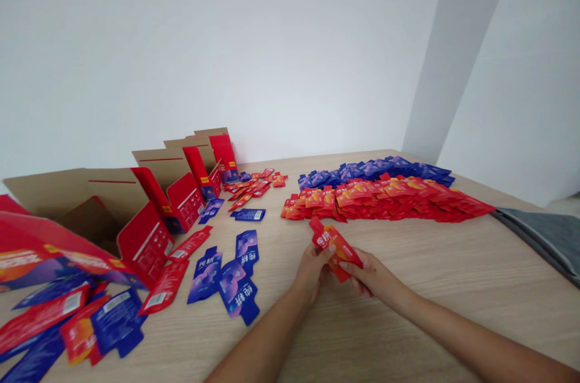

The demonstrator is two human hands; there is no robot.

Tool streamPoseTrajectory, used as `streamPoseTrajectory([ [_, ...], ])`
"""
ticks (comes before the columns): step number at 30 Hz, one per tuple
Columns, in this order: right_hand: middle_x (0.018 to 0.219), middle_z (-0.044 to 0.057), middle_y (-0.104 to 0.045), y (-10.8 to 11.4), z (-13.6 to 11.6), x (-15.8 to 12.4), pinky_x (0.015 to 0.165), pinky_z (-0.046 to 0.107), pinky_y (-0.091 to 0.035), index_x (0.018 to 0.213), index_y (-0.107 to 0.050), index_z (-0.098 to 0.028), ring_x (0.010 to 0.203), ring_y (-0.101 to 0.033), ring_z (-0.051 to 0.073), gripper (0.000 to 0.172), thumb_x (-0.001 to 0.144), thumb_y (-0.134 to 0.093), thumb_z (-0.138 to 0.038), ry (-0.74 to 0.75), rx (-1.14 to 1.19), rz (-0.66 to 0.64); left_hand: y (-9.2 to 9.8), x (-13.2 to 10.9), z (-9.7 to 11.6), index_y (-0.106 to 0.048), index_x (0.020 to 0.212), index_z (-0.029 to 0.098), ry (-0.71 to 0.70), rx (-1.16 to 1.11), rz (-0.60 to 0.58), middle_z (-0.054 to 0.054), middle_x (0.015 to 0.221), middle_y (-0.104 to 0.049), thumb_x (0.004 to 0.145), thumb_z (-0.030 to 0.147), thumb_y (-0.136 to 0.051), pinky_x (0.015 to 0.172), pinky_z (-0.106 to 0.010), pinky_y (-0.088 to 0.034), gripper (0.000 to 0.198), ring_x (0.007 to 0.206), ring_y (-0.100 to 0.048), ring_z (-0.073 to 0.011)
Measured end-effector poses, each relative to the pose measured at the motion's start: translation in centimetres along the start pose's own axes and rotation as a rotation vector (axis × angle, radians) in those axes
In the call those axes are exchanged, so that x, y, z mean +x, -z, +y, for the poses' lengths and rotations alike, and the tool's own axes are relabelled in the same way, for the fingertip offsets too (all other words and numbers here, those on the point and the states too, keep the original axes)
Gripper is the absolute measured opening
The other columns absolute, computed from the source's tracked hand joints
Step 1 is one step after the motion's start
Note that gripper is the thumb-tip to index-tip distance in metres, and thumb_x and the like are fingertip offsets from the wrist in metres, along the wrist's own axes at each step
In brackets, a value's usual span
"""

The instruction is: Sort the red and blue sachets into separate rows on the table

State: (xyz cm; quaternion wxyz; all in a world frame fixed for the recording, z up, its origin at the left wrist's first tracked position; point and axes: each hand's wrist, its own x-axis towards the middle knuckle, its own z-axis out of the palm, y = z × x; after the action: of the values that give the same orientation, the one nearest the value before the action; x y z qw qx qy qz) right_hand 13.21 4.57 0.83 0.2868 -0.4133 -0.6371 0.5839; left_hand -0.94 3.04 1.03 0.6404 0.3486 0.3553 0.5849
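Both my hands are closed on red sachets (333,241) with an orange print, held just above the table; more than one seems stacked there, though I cannot tell how many. My left hand (312,271) grips the left edge, thumb on top. From the right, my right hand (369,274) pinches the lower end between thumb and fingers. Beyond them lies a long row of overlapping red sachets (376,199), with a row of blue sachets (371,170) behind it. Left of my left hand, loose blue sachets (233,286) rest on the wood.
Open red cartons (145,244) with brown insides stand in a line along the left. Mixed red and blue sachets (81,322) lie at the front left, and a smaller scatter of red sachets (249,189) near the back. Grey cloth (544,238) lies at the right edge.
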Motion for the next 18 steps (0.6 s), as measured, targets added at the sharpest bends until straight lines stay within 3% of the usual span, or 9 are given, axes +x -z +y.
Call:
streamPoseTrajectory([
  [4,0.037,-0.01,-0.036,0.0,-0.4,0.3,0.032,0.019,-0.019,0.085,-0.044,-0.018,0.029,-0.026,0.006,0.05,0.076,-0.038,-0.067,0.139,-0.059,0.116,-0.2,-0.4,-0.5,-0.053,0.076,0.015,0.137,0.163,-0.136,0.003,0.051,-0.056,0.056,0.043,-0.075,0.037,-0.018,-0.031,0.041,0.037,-0.045,-0.0064],
  [10,0.04,-0.01,-0.034,0.8,-2.7,1.8,0.035,0.018,-0.02,0.079,-0.046,-0.018,0.033,-0.028,0.006,0.039,0.077,-0.047,-0.057,0.199,-0.121,0.139,-0.3,-0.2,-0.3,-0.048,0.066,0.017,0.102,0.156,-0.043,0.006,0.039,-0.049,0.06,0.051,-0.066,0.029,-0.017,-0.025,0.039,0.028,-0.037,-0.0052],
  [14,0.034,-0.007,-0.035,3.6,-5.6,5.9,0.036,0.016,-0.024,0.051,-0.04,-0.018,0.032,-0.032,0.005,0.038,0.082,-0.048,-0.037,0.043,-0.239,0.351,0.0,0.1,-0.6,-0.045,0.064,0.018,0.142,0.212,-0.031,0.005,0.037,-0.049,0.065,0.066,-0.052,0.028,-0.018,-0.028,0.048,0.027,-0.039,-0.0069],
  [18,0.034,-0.005,-0.039,7.0,-7.0,10.5,0.032,0.016,-0.024,0.046,-0.044,-0.015,0.028,-0.032,0.004,0.043,0.087,-0.044,-0.026,-0.127,-0.302,0.398,0.4,0.4,-1.3,-0.046,0.065,0.019,0.139,0.265,-0.036,0.005,0.038,-0.048,0.063,0.07,-0.05,0.028,-0.017,-0.027,0.052,0.026,-0.039,-0.0067],
])
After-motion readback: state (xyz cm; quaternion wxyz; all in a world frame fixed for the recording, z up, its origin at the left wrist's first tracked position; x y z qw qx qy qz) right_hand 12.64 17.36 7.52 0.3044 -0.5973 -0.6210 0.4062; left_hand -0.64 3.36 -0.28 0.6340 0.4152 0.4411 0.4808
